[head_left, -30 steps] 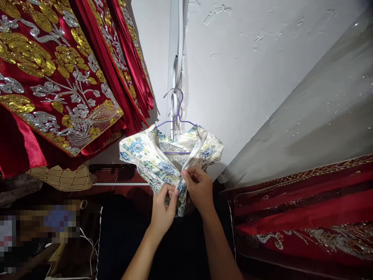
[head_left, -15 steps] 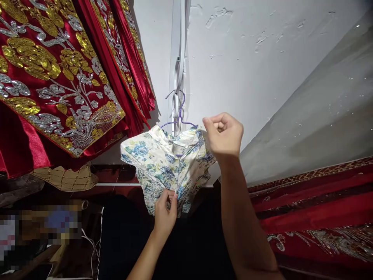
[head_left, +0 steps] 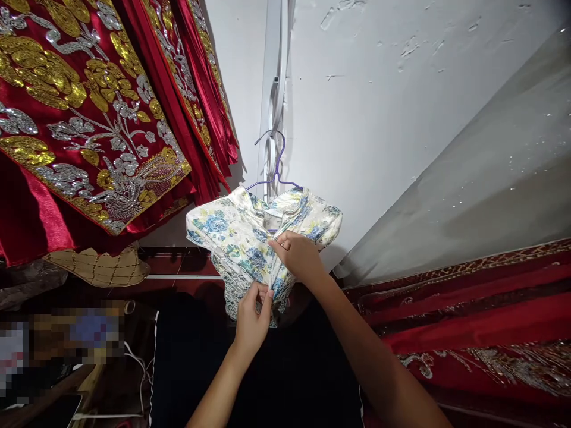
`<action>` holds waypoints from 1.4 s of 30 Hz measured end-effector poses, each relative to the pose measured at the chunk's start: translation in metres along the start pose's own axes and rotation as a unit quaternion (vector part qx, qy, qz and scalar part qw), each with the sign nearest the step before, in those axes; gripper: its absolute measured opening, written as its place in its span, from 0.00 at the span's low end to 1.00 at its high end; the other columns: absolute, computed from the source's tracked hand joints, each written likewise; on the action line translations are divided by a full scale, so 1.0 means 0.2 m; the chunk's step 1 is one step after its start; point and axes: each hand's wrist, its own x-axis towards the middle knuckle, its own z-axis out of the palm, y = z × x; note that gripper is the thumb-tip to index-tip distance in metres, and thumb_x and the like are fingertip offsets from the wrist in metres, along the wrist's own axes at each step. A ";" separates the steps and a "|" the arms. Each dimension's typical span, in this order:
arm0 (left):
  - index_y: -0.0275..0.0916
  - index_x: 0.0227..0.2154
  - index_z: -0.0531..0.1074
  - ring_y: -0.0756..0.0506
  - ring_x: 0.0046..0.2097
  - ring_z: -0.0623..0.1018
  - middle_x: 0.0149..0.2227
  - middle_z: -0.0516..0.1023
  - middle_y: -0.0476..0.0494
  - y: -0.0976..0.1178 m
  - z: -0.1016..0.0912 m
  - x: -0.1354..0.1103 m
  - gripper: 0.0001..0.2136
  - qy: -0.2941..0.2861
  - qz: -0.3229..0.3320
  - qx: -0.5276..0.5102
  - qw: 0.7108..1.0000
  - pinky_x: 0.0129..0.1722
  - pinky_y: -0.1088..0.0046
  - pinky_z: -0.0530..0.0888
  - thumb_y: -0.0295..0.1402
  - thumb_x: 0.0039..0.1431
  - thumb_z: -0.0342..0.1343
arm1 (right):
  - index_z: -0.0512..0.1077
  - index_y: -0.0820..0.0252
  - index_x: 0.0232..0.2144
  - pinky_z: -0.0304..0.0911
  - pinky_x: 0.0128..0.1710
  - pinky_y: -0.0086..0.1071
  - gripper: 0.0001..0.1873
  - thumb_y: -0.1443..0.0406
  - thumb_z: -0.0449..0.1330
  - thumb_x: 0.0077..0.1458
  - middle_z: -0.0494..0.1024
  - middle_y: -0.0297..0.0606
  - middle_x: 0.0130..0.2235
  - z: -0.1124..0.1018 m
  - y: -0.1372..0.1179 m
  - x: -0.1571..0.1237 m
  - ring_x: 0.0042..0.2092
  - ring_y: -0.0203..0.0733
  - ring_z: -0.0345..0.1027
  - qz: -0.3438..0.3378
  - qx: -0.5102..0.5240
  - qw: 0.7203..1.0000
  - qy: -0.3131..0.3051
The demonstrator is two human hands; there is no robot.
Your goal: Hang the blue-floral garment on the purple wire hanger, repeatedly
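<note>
A white garment with blue and yellow flowers (head_left: 227,235) hangs on a purple wire hanger (head_left: 277,172) against the white wall. My left hand (head_left: 252,321) pinches the garment's front edge low down, fingers closed on the cloth. My right hand (head_left: 297,255) is higher on the same front seam, fingers pinched together on the fabric just under the collar. Both forearms reach up from the bottom of the view.
Red garments with gold and silver embroidery (head_left: 84,113) hang at the upper left. More red embroidered cloth (head_left: 468,321) lies at the lower right under a clear plastic cover (head_left: 491,172). A white rail (head_left: 272,89) runs up the wall. Dark fabric (head_left: 276,380) lies below my hands.
My right hand rose to the garment's right shoulder half a second ago, then came back down to the front seam below the collar. My left hand kept its pinch low on the front edge.
</note>
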 end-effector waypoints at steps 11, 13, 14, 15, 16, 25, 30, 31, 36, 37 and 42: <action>0.39 0.32 0.65 0.48 0.31 0.70 0.28 0.67 0.50 -0.04 0.01 0.00 0.09 -0.011 0.011 0.008 1.000 0.33 0.73 0.66 0.36 0.68 0.50 | 0.79 0.63 0.24 0.42 0.16 0.28 0.16 0.54 0.67 0.47 0.71 0.34 0.17 -0.14 -0.05 0.09 0.16 0.28 0.48 0.113 0.341 0.921 -0.152; 0.40 0.32 0.65 0.48 0.32 0.71 0.29 0.67 0.50 -0.05 0.02 0.00 0.09 -0.020 0.017 0.009 1.000 0.34 0.73 0.67 0.36 0.69 0.50 | 0.79 0.64 0.24 0.40 0.16 0.27 0.16 0.55 0.69 0.45 0.70 0.32 0.17 -0.20 -0.09 0.13 0.16 0.27 0.47 0.103 0.391 0.908 -0.111; 0.40 0.32 0.65 0.48 0.32 0.71 0.29 0.68 0.50 -0.06 0.03 0.00 0.09 -0.028 0.022 0.010 0.999 0.34 0.73 0.67 0.36 0.69 0.49 | 0.78 0.64 0.25 0.39 0.16 0.27 0.15 0.55 0.70 0.44 0.70 0.32 0.17 -0.23 -0.12 0.14 0.17 0.26 0.47 0.089 0.415 0.901 -0.084; 0.40 0.32 0.65 0.48 0.32 0.71 0.30 0.68 0.49 -0.06 0.03 0.00 0.09 -0.037 0.027 0.011 0.999 0.34 0.73 0.67 0.36 0.69 0.49 | 0.78 0.64 0.25 0.39 0.16 0.27 0.15 0.55 0.70 0.45 0.69 0.32 0.18 -0.25 -0.15 0.15 0.17 0.26 0.48 0.072 0.435 0.896 -0.056; 0.40 0.32 0.65 0.48 0.32 0.71 0.30 0.69 0.49 -0.07 0.03 0.00 0.09 -0.047 0.033 0.013 0.998 0.35 0.73 0.67 0.36 0.69 0.49 | 0.78 0.63 0.26 0.39 0.15 0.27 0.15 0.55 0.69 0.47 0.69 0.32 0.18 -0.26 -0.18 0.15 0.17 0.26 0.48 0.055 0.445 0.893 -0.031; 0.40 0.53 0.70 0.46 0.37 0.76 0.36 0.77 0.45 0.27 -0.24 0.39 0.14 -0.008 0.193 0.027 0.981 0.41 0.68 0.72 0.35 0.65 0.56 | 0.74 0.59 0.28 0.48 0.18 0.28 0.14 0.54 0.64 0.54 0.70 0.30 0.18 -0.22 -0.33 -0.04 0.18 0.30 0.53 0.016 0.399 0.917 0.008; 0.39 0.43 0.75 0.48 0.34 0.73 0.36 0.77 0.45 0.59 -0.32 0.64 0.08 0.030 0.306 0.121 0.944 0.37 0.71 0.71 0.34 0.68 0.53 | 0.68 0.57 0.24 0.46 0.20 0.29 0.15 0.56 0.60 0.58 0.62 0.27 0.17 -0.22 -0.33 -0.05 0.19 0.31 0.50 -0.042 0.324 0.944 0.048; 0.38 0.40 0.75 0.47 0.35 0.73 0.36 0.77 0.45 0.61 -0.32 0.66 0.08 0.030 0.321 0.144 0.936 0.38 0.71 0.70 0.34 0.68 0.53 | 0.66 0.56 0.23 0.44 0.20 0.29 0.15 0.56 0.60 0.58 0.59 0.26 0.17 -0.20 -0.32 -0.05 0.19 0.31 0.47 -0.040 0.314 0.947 0.054; 0.39 0.36 0.73 0.45 0.38 0.73 0.34 0.76 0.46 0.54 -0.32 0.64 0.06 0.074 0.320 0.173 0.928 0.43 0.67 0.69 0.34 0.67 0.54 | 0.61 0.55 0.22 0.41 0.21 0.30 0.17 0.56 0.59 0.58 0.51 0.23 0.16 -0.10 -0.27 -0.03 0.19 0.31 0.41 -0.031 0.288 0.955 0.068; 0.39 0.36 0.72 0.45 0.38 0.73 0.33 0.75 0.46 0.52 -0.32 0.63 0.05 0.080 0.312 0.168 0.932 0.43 0.67 0.69 0.34 0.67 0.54 | 0.60 0.55 0.23 0.41 0.21 0.30 0.17 0.56 0.59 0.58 0.51 0.23 0.16 -0.08 -0.27 -0.03 0.19 0.31 0.41 -0.029 0.292 0.954 0.067; 0.38 0.37 0.72 0.46 0.38 0.74 0.34 0.74 0.47 0.56 -0.30 0.60 0.05 0.096 0.314 0.130 0.935 0.43 0.67 0.69 0.33 0.67 0.55 | 0.65 0.56 0.23 0.45 0.22 0.30 0.14 0.57 0.59 0.56 0.55 0.25 0.16 0.01 -0.20 0.02 0.20 0.32 0.46 -0.013 0.288 0.954 0.083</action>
